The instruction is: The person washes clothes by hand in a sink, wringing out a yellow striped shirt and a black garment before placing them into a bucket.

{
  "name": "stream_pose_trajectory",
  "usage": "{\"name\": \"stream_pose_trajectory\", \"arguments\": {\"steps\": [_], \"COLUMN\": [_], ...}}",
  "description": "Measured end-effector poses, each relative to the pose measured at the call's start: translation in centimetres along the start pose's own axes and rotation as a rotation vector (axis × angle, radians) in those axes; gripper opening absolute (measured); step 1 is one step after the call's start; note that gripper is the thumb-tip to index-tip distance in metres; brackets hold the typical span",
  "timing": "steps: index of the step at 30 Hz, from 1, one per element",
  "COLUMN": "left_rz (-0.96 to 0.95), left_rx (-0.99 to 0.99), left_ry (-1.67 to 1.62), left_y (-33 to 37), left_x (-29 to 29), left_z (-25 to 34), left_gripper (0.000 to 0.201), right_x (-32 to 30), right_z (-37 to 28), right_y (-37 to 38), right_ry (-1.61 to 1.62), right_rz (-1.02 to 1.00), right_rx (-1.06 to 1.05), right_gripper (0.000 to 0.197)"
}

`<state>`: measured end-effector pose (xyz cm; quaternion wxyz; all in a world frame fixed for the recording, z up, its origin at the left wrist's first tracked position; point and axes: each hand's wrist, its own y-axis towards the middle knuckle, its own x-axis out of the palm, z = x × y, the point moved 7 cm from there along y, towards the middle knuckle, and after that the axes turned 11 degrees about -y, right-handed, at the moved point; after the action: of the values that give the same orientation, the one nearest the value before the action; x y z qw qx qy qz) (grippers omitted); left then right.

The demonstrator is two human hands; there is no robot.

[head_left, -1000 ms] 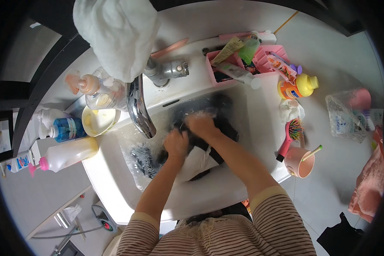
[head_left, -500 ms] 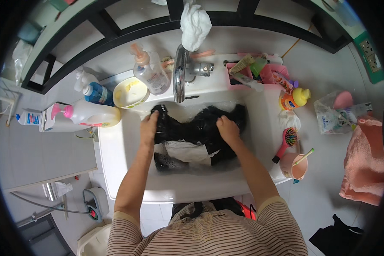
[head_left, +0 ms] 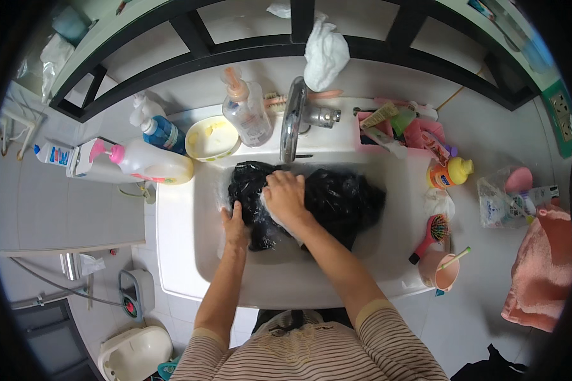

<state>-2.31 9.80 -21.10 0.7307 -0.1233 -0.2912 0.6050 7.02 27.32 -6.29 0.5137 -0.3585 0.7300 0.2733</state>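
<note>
A soaked black garment [head_left: 346,197] lies bunched in the cloudy water of the white sink [head_left: 178,254]. My right hand [head_left: 287,198] is closed over its middle, fingers bent into the wet cloth, with a bit of white showing beneath the palm. At the garment's left edge rests my left hand [head_left: 234,227], thumb and fingers apart against the cloth and partly in the water. Above the basin stands a chrome faucet [head_left: 292,120], with a white cloth [head_left: 326,54] hanging beside its top.
Along the left rim stand a pump bottle of pale liquid [head_left: 156,164], a blue bottle [head_left: 164,134], a soap dish [head_left: 212,138] and a clear pump bottle [head_left: 248,114]. On the right are a pink organizer [head_left: 415,134], a yellow-capped bottle [head_left: 450,173], a hairbrush [head_left: 429,238] and a pink cup [head_left: 437,272].
My right hand has moved left across the garment, closer to my left hand, which has shifted down and opened. The garment is bunched differently, its large white patch now mostly hidden.
</note>
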Motion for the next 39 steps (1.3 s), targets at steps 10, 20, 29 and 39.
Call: {"name": "stream_pose_trajectory", "arguments": {"steps": [10, 20, 29, 39], "left_rz": [-0.392, -0.183, -0.327, -0.314], "left_rx": [0.672, 0.902, 0.525, 0.738], "left_ry": [0.601, 1.211, 0.995, 1.148], "left_y": [-9.8, -1.2, -5.4, -8.7], "left_x": [16.1, 11.1, 14.8, 13.4], "left_z": [6.8, 11.3, 1.7, 6.1], "left_gripper": [0.019, 0.042, 0.047, 0.032], "right_x": [13.8, 9.5, 10.0, 8.9], "right_z": [6.2, 7.2, 6.7, 10.7], "right_y": [0.4, -8.2, -6.4, -7.7], "right_ry": [2.016, 1.422, 1.876, 1.528], "right_rz": [-0.182, -0.153, -0.334, -0.08], "right_rx": [0.432, 1.006, 1.028, 0.902], "right_gripper": [0.036, 0.054, 0.042, 0.044]}}
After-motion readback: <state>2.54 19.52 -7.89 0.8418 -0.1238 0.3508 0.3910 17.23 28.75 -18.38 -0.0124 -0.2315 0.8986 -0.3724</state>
